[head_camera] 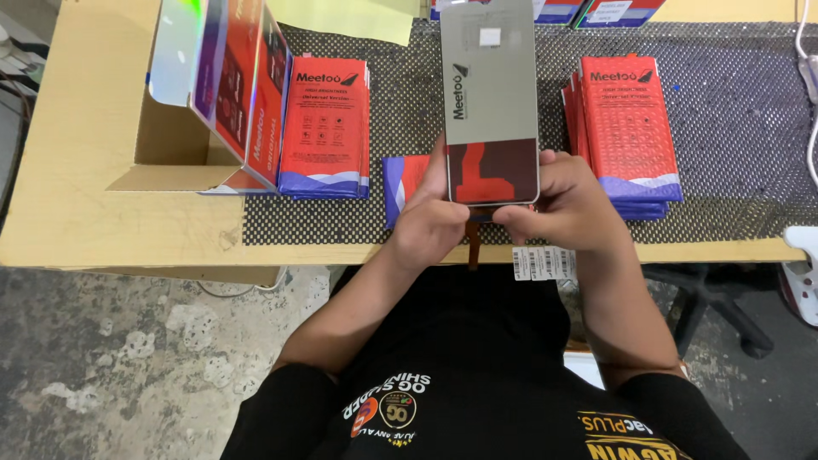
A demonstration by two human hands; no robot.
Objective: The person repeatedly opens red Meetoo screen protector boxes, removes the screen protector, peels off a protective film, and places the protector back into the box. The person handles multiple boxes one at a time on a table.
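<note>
Overhead, both hands gripped a grey phone-screen panel (490, 102) by its lower end above the dotted mat (733, 111), left hand (430, 223) and right hand (567, 209) closed on it, red packets (324, 128) stacked either side, panel not yet packed.

Wooden table (85, 170) under dotted mat (733, 111), open carton (183, 145)

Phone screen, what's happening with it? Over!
Left hand and right hand both grip the grey screen panel at its lower end, above the table edge. Red packet stacks either side, apart.
</note>
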